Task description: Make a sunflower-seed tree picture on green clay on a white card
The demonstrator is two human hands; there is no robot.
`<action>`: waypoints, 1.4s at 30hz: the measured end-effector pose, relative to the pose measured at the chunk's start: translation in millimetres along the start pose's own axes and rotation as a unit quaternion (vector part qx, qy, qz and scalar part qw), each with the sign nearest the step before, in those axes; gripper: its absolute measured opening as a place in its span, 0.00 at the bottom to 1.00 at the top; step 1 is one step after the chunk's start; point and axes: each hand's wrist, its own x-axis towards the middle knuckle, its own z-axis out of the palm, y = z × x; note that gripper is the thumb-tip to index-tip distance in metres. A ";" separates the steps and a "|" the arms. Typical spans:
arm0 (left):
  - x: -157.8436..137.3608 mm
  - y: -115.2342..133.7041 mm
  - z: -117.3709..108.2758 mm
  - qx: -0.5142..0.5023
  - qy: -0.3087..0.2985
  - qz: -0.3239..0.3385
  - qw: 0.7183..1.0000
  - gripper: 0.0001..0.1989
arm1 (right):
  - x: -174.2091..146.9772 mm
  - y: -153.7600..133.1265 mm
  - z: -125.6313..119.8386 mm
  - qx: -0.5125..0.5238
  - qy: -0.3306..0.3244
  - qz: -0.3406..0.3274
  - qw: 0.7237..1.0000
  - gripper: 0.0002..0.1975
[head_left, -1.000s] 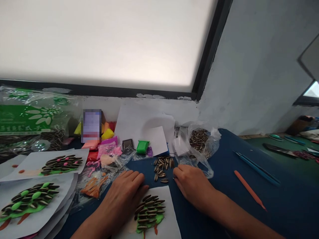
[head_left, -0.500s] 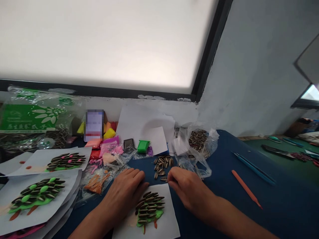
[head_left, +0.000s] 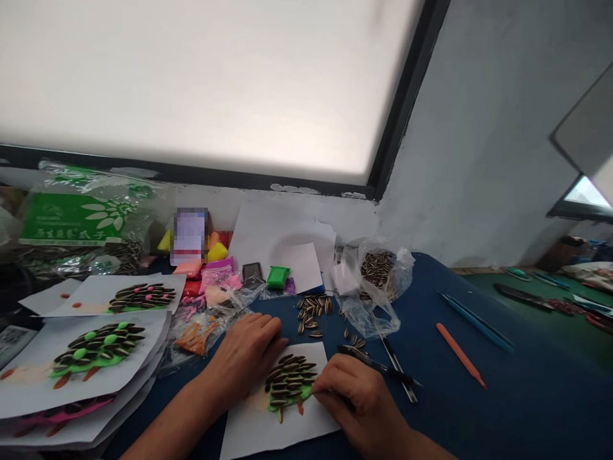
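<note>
On a white paper sheet [head_left: 253, 434] before me is a hedgehog-like figure of green clay [head_left: 306, 391], with rows of striped sunflower seeds [head_left: 290, 377] on its back and small brown feet. My left hand [head_left: 251, 348] lies over the sheet's upper left corner, fingers extended and holding nothing. My right hand [head_left: 359, 396] is closed in a pinch at the figure's right edge, on a sunflower seed mostly hidden by the fingertips. Loose sunflower seeds [head_left: 316, 308] lie just beyond the sheet.
Finished-looking seed pictures [head_left: 96, 351] are stacked at left. Clay packets [head_left: 278, 277], a phone [head_left: 190, 233] and a seed bag [head_left: 71, 217] stand behind. An open plastic bag of seeds [head_left: 378, 268], pens [head_left: 400, 370], an orange tool [head_left: 460, 354] and blue tweezers [head_left: 476, 321] are rightward.
My right hand has moved from the loose seeds down to the figure's right edge, uncovering pens and a few seeds. My left hand stays on the sheet; the view has shifted slightly.
</note>
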 end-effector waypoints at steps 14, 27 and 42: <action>2.2 2.0 -3.5 -0.018 -0.024 -0.011 0.999 0.11 | 27.3 19.3 -24.9 -0.160 -0.021 0.077 0.984 0.10; 2.6 2.4 -3.4 -0.020 -0.029 -0.024 0.999 0.11 | 71.8 20.8 -19.4 -0.305 -0.174 0.034 0.936 0.08; 3.5 3.3 -3.7 -0.006 -0.051 -0.029 0.998 0.12 | 62.5 18.4 -34.3 -0.290 -0.154 0.092 0.940 0.11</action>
